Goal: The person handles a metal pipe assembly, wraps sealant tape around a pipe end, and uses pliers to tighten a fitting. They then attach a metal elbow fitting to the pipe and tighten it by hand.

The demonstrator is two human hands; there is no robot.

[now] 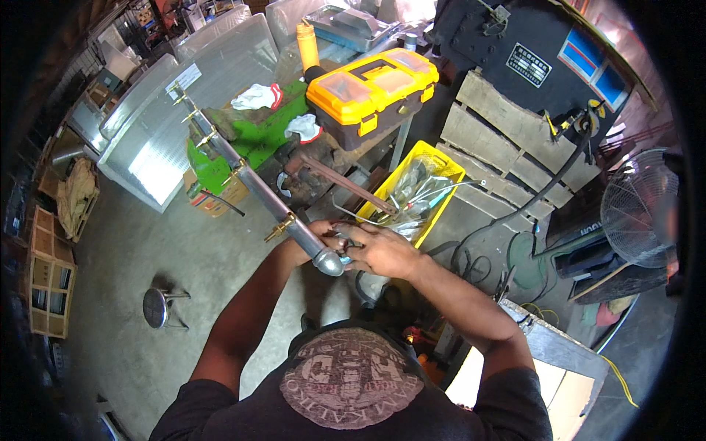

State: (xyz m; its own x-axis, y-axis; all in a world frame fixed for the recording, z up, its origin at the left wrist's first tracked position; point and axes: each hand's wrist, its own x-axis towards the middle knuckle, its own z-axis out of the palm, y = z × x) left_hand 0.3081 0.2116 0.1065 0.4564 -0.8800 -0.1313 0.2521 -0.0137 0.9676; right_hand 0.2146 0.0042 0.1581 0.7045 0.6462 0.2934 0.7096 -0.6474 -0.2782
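A long metal pipe (257,185) slants from the far left down to my hands. Several small brass valves (279,227) stick out along it, and a rounded grey cap (328,262) closes its near end. My left hand (318,234) lies behind the pipe close to this end, fingers bent and partly hidden by the pipe. My right hand (387,252) meets it just right of the cap, its fingers curled inward. Between the fingertips is a small part with a silvery and bluish look, too covered to name.
Beyond the pipe stand a green metal bench (254,147) with white gloves (257,96) and a yellow-black toolbox (371,88). A yellow crate (445,192) holds metal parts. At the right is a fan (640,209), with a hose (540,195) nearby. A round stool (156,308) stands at the left.
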